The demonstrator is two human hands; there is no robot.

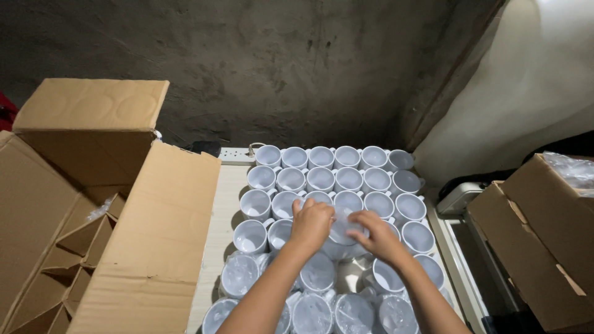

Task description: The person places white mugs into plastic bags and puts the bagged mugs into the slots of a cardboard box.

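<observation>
On your left stands a big open cardboard box with its flaps up and cardboard dividers inside; one flap leans over the left edge of the counter. On your right there is a second brown box, and some clear plastic lies on top of it. Between this box and the counter you see a grey flat device, only partly in view. Behind the cups a white power strip lies against the dark rough wall.

The counter is almost full with white mugs in rows, standing upright and touching each other. The far rows are bare. The near rows are mugs in thin clear plastic bags, and they stand close around your arms, so there is little free place for moving.

Your left hand and your right hand are both over the middle of the rows. Together they hold one wrapped mug, a little above the others. The left fingers are curled and closed on its left side. The right fingers pinch the plastic at its right side. I cannot tell if the mug touches the mugs under it.
</observation>
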